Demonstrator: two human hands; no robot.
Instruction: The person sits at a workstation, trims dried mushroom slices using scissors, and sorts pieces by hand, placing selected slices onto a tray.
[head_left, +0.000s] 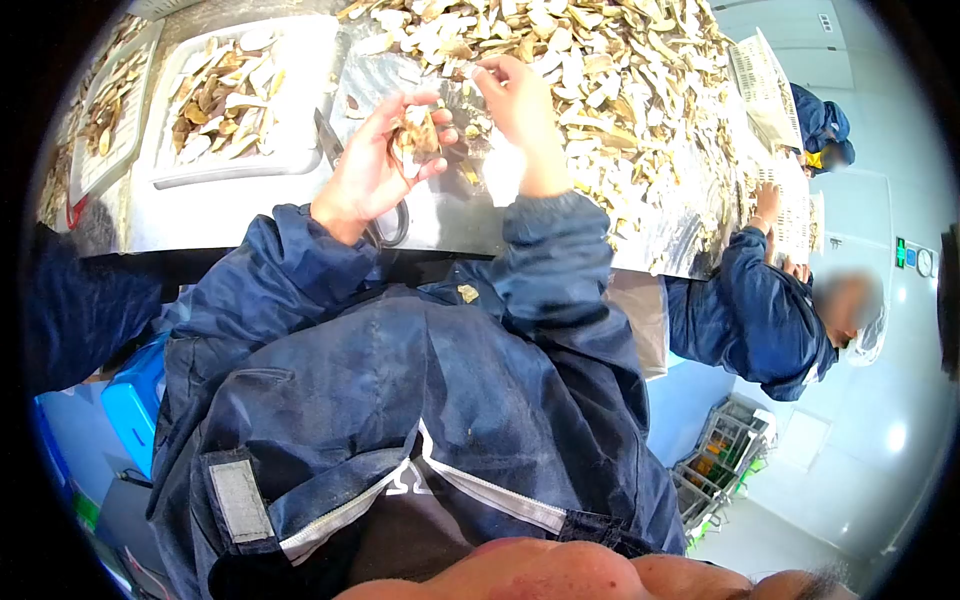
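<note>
My left hand (372, 165) is palm up with its fingers curled round a few brownish dried mushroom slices (416, 140). Just to the right, my right hand (520, 105) has thumb and forefinger pinched together at the near edge of a large heap of dried mushroom slices (620, 110). A small pale bit shows at those fingertips, too small to make out. Partly hidden beneath my left hand and wrist lie scissors (397, 228) with a dark handle loop, on the metal table (450, 235).
A white tray (165, 180) of sliced mushrooms stands at left, beside another tray (75, 185). White baskets (765, 90) line the right side. A co-worker in blue (745, 310) works at the right edge; another person (822, 120) is beyond. A blue bin (135, 400) is lower left.
</note>
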